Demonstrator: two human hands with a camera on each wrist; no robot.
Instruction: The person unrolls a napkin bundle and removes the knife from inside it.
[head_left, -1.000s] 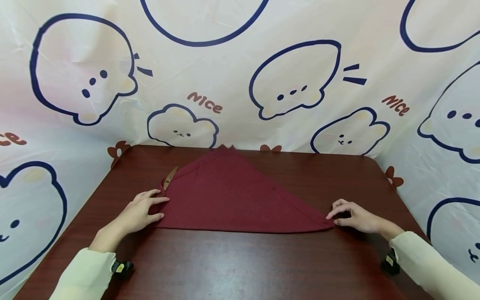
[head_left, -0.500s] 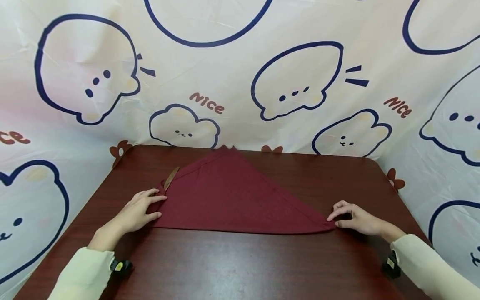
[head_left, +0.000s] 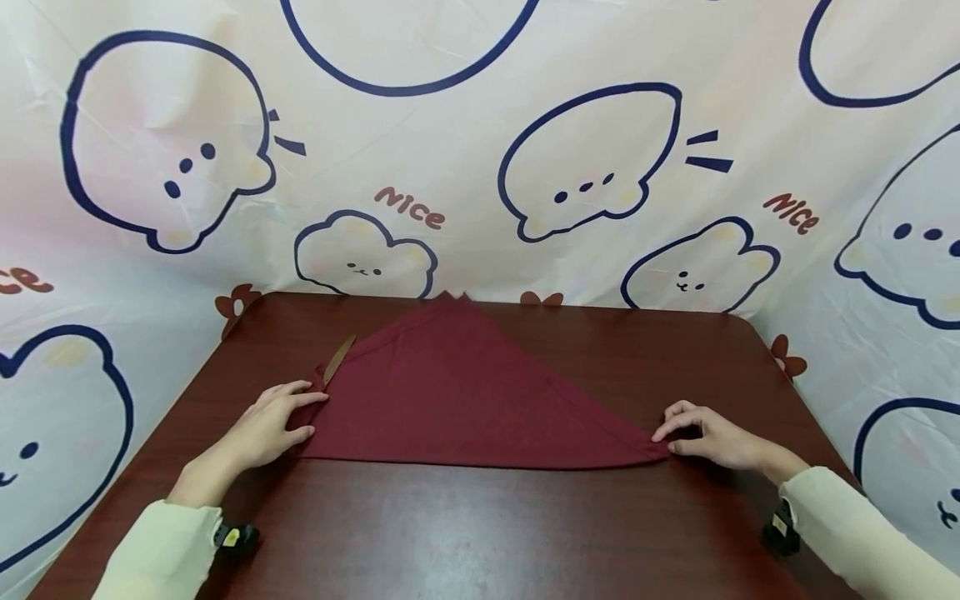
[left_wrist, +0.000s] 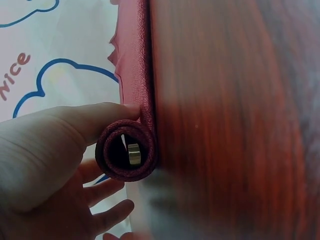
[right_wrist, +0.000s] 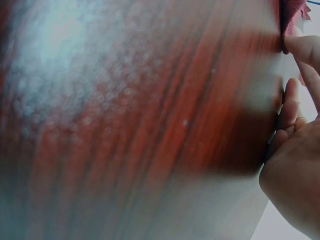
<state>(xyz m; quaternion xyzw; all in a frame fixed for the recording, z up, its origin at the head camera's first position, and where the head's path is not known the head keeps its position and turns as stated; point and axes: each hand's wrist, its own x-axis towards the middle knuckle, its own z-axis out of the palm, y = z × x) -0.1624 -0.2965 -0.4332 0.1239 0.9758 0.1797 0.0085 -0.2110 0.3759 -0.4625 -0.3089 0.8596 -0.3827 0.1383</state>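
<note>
A maroon cloth napkin (head_left: 465, 400), folded to a triangle, lies with its peak at the table's far edge. Its left end is rolled, and a gold blade, like a table knife's (head_left: 339, 360), sticks out at the roll's far end. Seen from the left wrist, the roll (left_wrist: 125, 174) is a hollow spiral with a gold metal end (left_wrist: 134, 154) inside. Over this roll rests my left hand (head_left: 258, 433), fingers extended and thumb lying across the top. My right hand (head_left: 708, 437) pinches the right corner of the napkin between thumb and index finger.
The dark red-brown wooden table (head_left: 480, 533) carries everything. White sheets printed with cartoon bears (head_left: 367, 254) rise as walls behind it and on both sides. Black devices are strapped to both wrists, at the pale sleeves (head_left: 161, 550).
The left hand has shifted slightly left along with the roll and the knife, and the flat part of the napkin now reaches farther left. The right hand has stayed at its corner.
</note>
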